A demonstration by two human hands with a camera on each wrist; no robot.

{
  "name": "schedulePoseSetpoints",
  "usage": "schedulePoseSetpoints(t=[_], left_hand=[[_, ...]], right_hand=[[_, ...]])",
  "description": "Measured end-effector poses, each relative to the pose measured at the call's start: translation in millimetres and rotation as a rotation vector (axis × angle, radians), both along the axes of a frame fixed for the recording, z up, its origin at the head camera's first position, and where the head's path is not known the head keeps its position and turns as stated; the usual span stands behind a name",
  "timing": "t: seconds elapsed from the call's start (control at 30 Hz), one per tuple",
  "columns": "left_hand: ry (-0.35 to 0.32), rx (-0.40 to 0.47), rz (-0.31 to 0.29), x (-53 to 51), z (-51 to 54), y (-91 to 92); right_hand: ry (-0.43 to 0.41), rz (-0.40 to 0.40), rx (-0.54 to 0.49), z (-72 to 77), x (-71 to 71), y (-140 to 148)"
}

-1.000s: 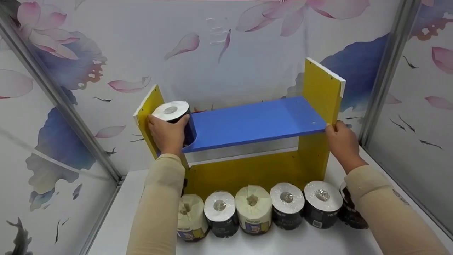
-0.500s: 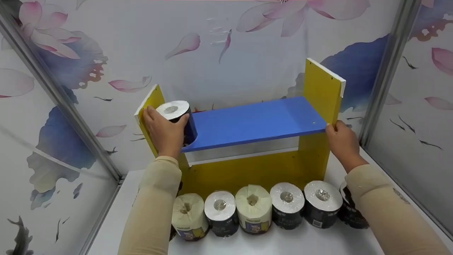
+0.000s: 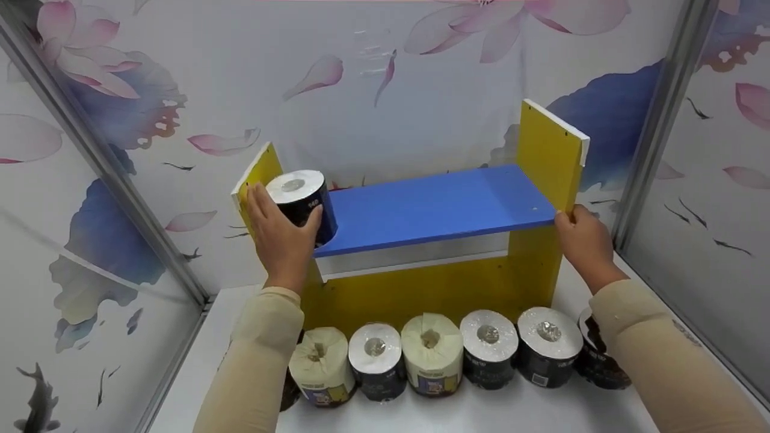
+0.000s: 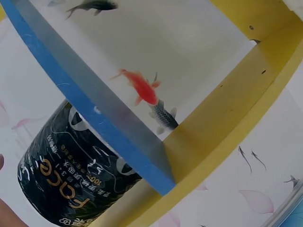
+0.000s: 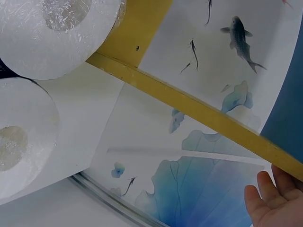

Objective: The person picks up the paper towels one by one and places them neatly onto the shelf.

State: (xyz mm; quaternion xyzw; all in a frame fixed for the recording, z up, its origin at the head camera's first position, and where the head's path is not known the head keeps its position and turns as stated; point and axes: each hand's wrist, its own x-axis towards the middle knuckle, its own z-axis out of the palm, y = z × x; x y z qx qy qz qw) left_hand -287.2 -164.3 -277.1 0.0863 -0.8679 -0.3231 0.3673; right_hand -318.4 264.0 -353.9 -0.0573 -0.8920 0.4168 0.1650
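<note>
My left hand [image 3: 281, 246] is beside a black-wrapped toilet paper roll [image 3: 310, 210] at the left end of the blue shelf board [image 3: 433, 210]. Its fingers are extended between the roll and the left yellow side panel [image 3: 275, 161], the thumb in front of the roll. In the left wrist view the roll [image 4: 71, 175] shows printed lettering, with only a bit of the hand at the edge. My right hand [image 3: 585, 243] pinches the front edge of the right yellow side panel [image 3: 548, 156] at board height; in the right wrist view, fingers [image 5: 267, 189] lie along its outer side.
A row of toilet paper rolls, some black-wrapped [image 3: 488, 352] and some cream-wrapped [image 3: 432, 355], stands on the white table [image 3: 204, 361] before the shelf. A yellow lower board [image 3: 415, 288] spans the shelf's base. Flower-patterned walls [image 3: 421, 120] close in behind and at both sides.
My left hand has loosened from the roll and drawn slightly back and left, its fingers straightening. The roll stays on the shelf. My right hand keeps its hold on the panel.
</note>
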Motion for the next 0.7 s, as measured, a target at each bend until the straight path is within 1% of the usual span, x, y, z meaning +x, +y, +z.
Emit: schedulePoseSetpoints(t=[0.2,0.43,0.57,0.7], left_hand=[[0.075,-0.045,-0.018,12.1,-14.5,-6.1],[0.146,-0.109,-0.036,29.4,-36.8,-18.1],[0.198,-0.136,-0.022,40.4,-50.9,-28.5],[0.218,-0.158,-0.017,50.0,-64.3,-38.0]], right_hand=[[0.0,0.01,-0.014,3.3,0.3,-1],[0.027,0.008,0.015,3.0,-1.6,-1],[0.017,0.004,-0.011,3.3,-1.8,-2],[-0.006,0.002,-0.051,3.6,-2.0,-1]])
